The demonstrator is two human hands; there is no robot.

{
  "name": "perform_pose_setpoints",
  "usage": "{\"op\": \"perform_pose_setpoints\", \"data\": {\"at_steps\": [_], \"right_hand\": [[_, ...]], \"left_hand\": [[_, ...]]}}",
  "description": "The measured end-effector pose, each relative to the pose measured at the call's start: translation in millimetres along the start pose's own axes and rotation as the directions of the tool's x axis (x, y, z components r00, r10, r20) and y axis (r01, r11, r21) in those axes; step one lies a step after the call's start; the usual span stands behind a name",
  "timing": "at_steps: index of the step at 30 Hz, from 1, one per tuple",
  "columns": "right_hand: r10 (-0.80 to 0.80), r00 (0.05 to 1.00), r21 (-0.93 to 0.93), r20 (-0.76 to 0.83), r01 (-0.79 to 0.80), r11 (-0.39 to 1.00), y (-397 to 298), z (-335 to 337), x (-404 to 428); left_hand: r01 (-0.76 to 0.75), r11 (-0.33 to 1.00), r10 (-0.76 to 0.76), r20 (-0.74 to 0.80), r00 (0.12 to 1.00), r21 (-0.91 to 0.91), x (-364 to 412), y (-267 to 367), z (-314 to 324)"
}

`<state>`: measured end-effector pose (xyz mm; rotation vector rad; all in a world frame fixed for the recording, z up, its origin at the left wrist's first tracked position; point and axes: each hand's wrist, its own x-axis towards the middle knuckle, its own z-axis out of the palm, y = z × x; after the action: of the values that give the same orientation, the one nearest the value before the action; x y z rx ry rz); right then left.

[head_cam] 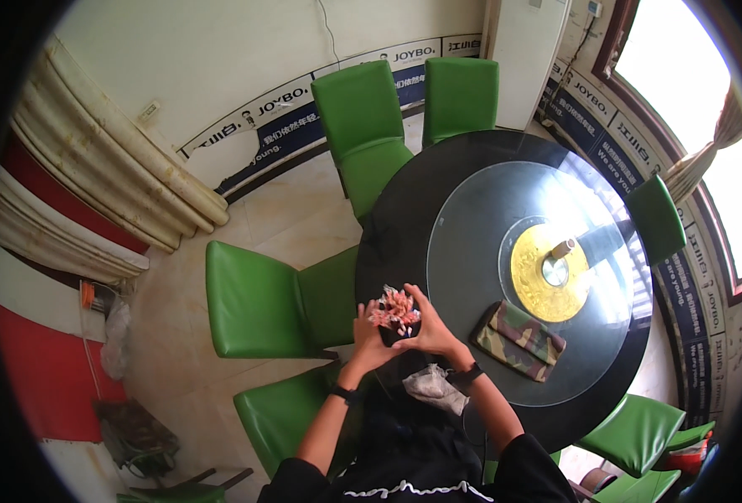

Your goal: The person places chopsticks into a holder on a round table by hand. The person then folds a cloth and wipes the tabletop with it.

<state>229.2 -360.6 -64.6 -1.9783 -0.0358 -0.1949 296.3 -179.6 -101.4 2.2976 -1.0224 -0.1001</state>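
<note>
A cluster of small red and white pieces [396, 308] is between my two hands, over the near left rim of the round black table [402, 220]. What the pieces are is too small to tell. My left hand [370, 336] curves around the cluster's left side. On its right side, my right hand [435, 327] is bent with the index finger reaching up past it. The thumbs come close together below the cluster. A crumpled grey cloth [435, 388] lies near my right forearm. Farther right, a folded camouflage cloth item [520, 341] rests on the glass turntable [471, 251].
A gold disc [528, 276] with a small brown cylinder [563, 248] marks the turntable's middle. Green chairs surround the table, including one at the left [258, 302] and one behind [361, 113]. A beige curtain [119, 151] hangs at the left, and a white cabinet [525, 63] stands at the back.
</note>
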Motion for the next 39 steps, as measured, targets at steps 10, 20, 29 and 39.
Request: {"op": "perform_pose_setpoints", "data": {"at_steps": [10, 20, 29, 39], "right_hand": [[0.035, 0.998, -0.378, 0.048, -0.014, 0.926, -29, 13, 4], [0.164, 0.977, -0.451, -0.134, -0.207, 0.868, -26, -29, -91], [0.277, 0.959, -0.444, -0.059, -0.274, 0.853, -2, -16, -165], [0.184, 0.983, -0.363, -0.025, -0.181, 0.914, -15, 23, -67]], "left_hand": [[-0.041, 0.986, 0.005, -0.222, 0.975, -0.161, 12, 2, 45], [0.086, 0.963, -0.138, -0.194, 0.971, -0.254, 35, 7, 32], [0.037, 0.994, -0.064, -0.283, 0.957, -0.099, 44, 27, 0], [0.213, 0.878, -0.255, -0.043, 0.966, -0.429, 15, 3, -1]]}}
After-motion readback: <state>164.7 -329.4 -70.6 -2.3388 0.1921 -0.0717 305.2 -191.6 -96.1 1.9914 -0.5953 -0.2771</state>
